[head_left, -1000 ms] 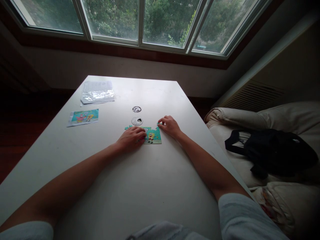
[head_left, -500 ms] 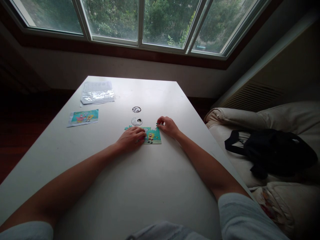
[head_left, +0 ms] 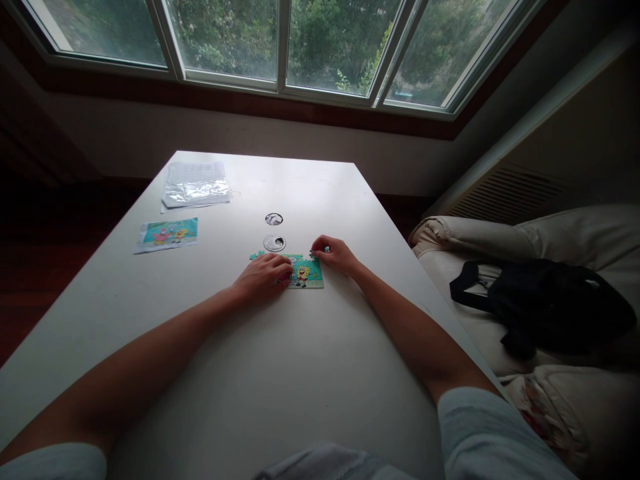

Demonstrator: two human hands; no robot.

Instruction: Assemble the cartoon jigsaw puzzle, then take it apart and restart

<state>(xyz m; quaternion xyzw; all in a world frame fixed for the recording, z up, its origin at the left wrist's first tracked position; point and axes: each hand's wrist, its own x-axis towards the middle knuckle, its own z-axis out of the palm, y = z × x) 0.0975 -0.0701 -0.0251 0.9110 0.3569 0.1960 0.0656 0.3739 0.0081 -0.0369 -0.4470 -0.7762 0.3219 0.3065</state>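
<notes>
A partly joined jigsaw puzzle [head_left: 313, 272] with a green background and a yellow cartoon figure lies on the white table. My left hand [head_left: 265, 272] rests over its left half, fingers stretched across the surface and hiding part of the picture. At the puzzle's upper right corner, my right hand [head_left: 334, 253] has thumb and forefinger closed in a pinch on a small puzzle piece [head_left: 312, 254]. The fingers cover most of that piece, so I cannot tell whether it is joined to the rest. Along the top edge, the puzzle's outline is uneven with tabs.
Two round black-and-white discs [head_left: 275, 243] lie just beyond the puzzle. A printed picture sheet [head_left: 170, 233] and papers with a clear plastic bag [head_left: 196, 187] sit at the table's left. On the pale sofa [head_left: 440, 240] to the right is a black bag [head_left: 555, 307].
My right hand has shifted slightly and its fingers have turned a little at the puzzle's upper right corner. My left hand stays in place on the puzzle.
</notes>
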